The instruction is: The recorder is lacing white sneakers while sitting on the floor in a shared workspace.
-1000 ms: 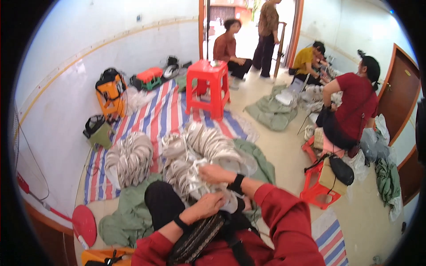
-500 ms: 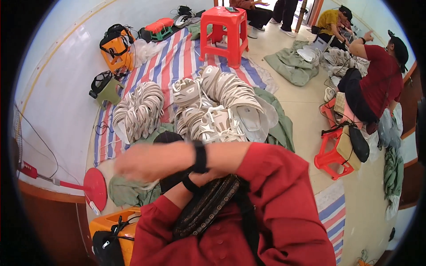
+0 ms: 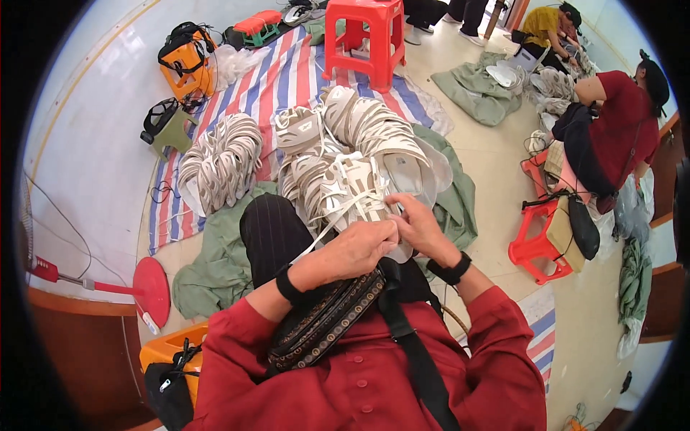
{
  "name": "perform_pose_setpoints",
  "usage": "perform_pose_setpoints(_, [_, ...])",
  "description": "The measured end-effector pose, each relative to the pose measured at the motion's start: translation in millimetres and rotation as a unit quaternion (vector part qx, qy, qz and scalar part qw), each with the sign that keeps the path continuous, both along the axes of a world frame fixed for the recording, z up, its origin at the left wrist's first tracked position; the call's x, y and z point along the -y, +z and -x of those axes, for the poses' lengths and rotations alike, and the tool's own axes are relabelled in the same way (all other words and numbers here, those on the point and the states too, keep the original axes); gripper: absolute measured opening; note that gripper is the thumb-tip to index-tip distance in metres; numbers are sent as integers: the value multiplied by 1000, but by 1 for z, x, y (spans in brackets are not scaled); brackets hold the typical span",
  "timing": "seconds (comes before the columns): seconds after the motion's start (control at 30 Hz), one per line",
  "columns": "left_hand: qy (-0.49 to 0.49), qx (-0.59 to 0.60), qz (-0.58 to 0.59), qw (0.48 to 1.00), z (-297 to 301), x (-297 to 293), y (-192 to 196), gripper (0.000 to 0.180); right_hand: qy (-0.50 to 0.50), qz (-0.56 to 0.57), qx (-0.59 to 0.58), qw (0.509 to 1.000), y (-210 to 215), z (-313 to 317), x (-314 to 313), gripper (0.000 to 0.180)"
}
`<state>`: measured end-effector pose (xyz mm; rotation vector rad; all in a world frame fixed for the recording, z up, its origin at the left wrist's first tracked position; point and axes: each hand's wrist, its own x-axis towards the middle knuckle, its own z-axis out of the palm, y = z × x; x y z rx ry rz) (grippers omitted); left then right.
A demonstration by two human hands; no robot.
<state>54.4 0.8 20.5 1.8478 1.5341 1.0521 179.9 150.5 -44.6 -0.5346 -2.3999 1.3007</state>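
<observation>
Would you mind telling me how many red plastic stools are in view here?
2. One red stool stands on the striped mat at the top; a second red stool sits at the right, beside the seated person in red. Others may be hidden behind people.

No packages, labels, signs or screens to be made out anywhere around the red plastic stool [image 3: 361, 39] or beyond it.

The person wears a red long-sleeved shirt [image 3: 374, 381] with matching red buttons down the front and dark pinstriped trousers [image 3: 273, 230]. A black strap [image 3: 410, 345] crosses the chest — it carries a dark patterned waist bag [image 3: 323, 327]. Each wrist has a black band — left [image 3: 287, 285], right [image 3: 451, 271].
</observation>
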Motion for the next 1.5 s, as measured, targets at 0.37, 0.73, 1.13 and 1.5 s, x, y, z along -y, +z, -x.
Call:
perform_pose_setpoints(0.37, [-4, 140, -99, 985, 9, -42, 163, 14, 52, -16, -74, 996, -28, 31, 4, 27])
perform_pose_setpoints(0.73, [288, -102, 25, 952, 98, -31, 6, 34, -29, 40, -42, 998, -28, 23, -4, 26])
perform_pose_setpoints(1.13, [248, -192, -2, 949, 75, -26, -36, 13, -42, 17, -84, 995, -17, 30, 1, 15])
perform_pose_setpoints(1.5, [255, -274, 5, 928, 75, -31, -34, 10, -8, 300, -65, 952, -3, 30, -36, 7])
